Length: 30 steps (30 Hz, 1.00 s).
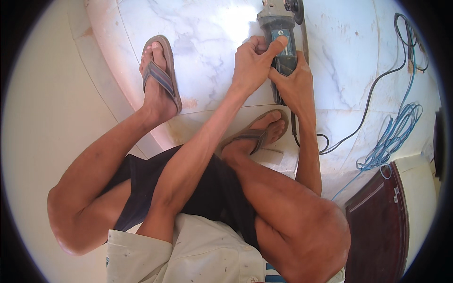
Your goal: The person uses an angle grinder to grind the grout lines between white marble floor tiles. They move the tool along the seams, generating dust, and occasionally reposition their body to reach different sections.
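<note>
An angle grinder (281, 26) with a dark body and a grey metal head is held between my two hands, its disc side pointing away from me at the top of the view. My left hand (252, 66) grips the body from the left, the thumb lying on top of the casing. From the right, my right hand (296, 87) wraps round the rear part of the body. The palm-side fingers of both hands are partly hidden behind the tool. A black power cord (361, 125) runs from the grinder's back end, past my right forearm, off to the right.
White marbled tiles (207, 61) with dusty stains cover the floor. A loose bundle of blue cable (389, 137) lies at the right. Near it stands a dark red door (377, 221). My sandalled feet (160, 80) rest on either side, and a pale wall (47, 118) rises at the left.
</note>
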Tool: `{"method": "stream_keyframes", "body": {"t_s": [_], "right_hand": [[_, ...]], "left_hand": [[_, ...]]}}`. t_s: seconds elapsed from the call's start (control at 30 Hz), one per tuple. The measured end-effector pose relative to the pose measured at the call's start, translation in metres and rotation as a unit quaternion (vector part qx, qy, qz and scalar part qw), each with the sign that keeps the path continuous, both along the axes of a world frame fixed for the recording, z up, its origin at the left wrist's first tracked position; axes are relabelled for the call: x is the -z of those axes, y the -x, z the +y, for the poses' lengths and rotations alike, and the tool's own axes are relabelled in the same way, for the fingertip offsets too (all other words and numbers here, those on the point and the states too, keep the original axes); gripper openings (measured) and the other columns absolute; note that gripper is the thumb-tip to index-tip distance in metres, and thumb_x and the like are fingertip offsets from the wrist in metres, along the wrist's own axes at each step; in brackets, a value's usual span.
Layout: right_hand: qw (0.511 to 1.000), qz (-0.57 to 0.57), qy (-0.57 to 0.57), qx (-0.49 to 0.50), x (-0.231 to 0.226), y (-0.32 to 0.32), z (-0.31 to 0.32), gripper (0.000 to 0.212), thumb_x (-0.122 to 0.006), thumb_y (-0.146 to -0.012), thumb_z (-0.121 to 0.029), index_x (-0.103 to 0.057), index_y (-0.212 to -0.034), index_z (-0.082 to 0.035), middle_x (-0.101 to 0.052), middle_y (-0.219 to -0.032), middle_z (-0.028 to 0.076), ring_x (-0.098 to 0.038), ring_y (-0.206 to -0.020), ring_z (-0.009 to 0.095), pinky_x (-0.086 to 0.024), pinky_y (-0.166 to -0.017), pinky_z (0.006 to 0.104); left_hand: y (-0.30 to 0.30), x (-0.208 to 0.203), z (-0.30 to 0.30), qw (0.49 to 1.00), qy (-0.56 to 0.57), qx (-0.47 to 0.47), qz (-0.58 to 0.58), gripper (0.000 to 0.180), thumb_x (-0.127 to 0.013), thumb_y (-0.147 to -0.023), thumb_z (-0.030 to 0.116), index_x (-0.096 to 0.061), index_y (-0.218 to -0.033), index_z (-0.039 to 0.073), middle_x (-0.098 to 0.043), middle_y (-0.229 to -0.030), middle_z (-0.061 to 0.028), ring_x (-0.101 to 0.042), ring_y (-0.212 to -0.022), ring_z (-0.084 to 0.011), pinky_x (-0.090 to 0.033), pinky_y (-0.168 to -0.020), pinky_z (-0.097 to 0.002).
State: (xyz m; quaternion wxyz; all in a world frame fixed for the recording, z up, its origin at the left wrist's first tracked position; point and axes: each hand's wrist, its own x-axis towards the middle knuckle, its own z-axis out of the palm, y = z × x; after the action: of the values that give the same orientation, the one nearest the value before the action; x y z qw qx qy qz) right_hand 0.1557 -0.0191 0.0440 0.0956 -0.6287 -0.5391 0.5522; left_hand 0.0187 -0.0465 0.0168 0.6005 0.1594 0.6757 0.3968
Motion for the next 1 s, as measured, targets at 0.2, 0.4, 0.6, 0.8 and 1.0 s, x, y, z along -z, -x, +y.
{"method": "stream_keyframes", "body": {"t_s": [0.2, 0.4, 0.6, 0.8, 1.0], "right_hand": [[1.000, 0.003, 0.016, 0.010, -0.005, -0.001, -0.005, 0.060, -0.091, -0.084, -0.034, -0.067, -0.120, 0.007, -0.078, -0.102, 0.018, -0.075, -0.090, 0.025, -0.060, -0.081, 0.0392], [1.000, 0.005, 0.005, -0.001, 0.001, -0.008, -0.010, 0.072, -0.090, -0.084, -0.042, -0.063, -0.127, 0.009, -0.080, -0.102, 0.023, -0.080, -0.092, 0.033, -0.062, -0.082, 0.0429], [1.000, -0.005, 0.002, -0.004, 0.002, -0.012, -0.017, 0.072, -0.090, -0.084, -0.041, -0.063, -0.126, 0.010, -0.079, -0.102, 0.025, -0.080, -0.093, 0.035, -0.062, -0.081, 0.0440], [1.000, -0.011, 0.014, -0.006, -0.005, -0.013, -0.020, 0.071, -0.091, -0.083, -0.040, -0.063, -0.125, 0.010, -0.079, -0.101, 0.025, -0.080, -0.091, 0.034, -0.062, -0.079, 0.0435], [0.999, -0.011, 0.035, 0.005, -0.009, -0.015, -0.024, 0.068, -0.091, -0.084, -0.038, -0.064, -0.124, 0.009, -0.079, -0.100, 0.022, -0.078, -0.089, 0.030, -0.061, -0.078, 0.0406]], "left_hand": [[-0.002, 0.001, -0.006, 1.000, -0.006, -0.009, -0.013, 0.067, -0.084, -0.099, 0.049, -0.070, -0.128, -0.009, -0.076, -0.109, -0.0103, -0.072, -0.099, -0.0128, -0.058, -0.089, -0.0264], [-0.008, 0.000, -0.011, 0.999, -0.013, -0.021, -0.029, 0.066, -0.084, -0.100, 0.048, -0.070, -0.128, -0.009, -0.076, -0.112, -0.0122, -0.072, -0.100, -0.0133, -0.058, -0.091, -0.0265], [-0.012, 0.000, -0.017, 0.999, -0.014, -0.024, -0.031, 0.065, -0.084, -0.100, 0.048, -0.070, -0.128, -0.009, -0.076, -0.113, -0.0124, -0.072, -0.101, -0.0132, -0.058, -0.091, -0.0266], [-0.014, -0.006, -0.021, 0.999, 0.001, -0.016, -0.031, 0.065, -0.084, -0.100, 0.048, -0.070, -0.129, -0.008, -0.077, -0.113, -0.0124, -0.072, -0.102, -0.0137, -0.058, -0.092, -0.0269], [-0.015, -0.006, -0.027, 1.000, 0.006, -0.009, -0.029, 0.065, -0.083, -0.101, 0.048, -0.070, -0.131, -0.008, -0.077, -0.114, -0.0128, -0.072, -0.103, -0.0141, -0.058, -0.094, -0.0279]]}}
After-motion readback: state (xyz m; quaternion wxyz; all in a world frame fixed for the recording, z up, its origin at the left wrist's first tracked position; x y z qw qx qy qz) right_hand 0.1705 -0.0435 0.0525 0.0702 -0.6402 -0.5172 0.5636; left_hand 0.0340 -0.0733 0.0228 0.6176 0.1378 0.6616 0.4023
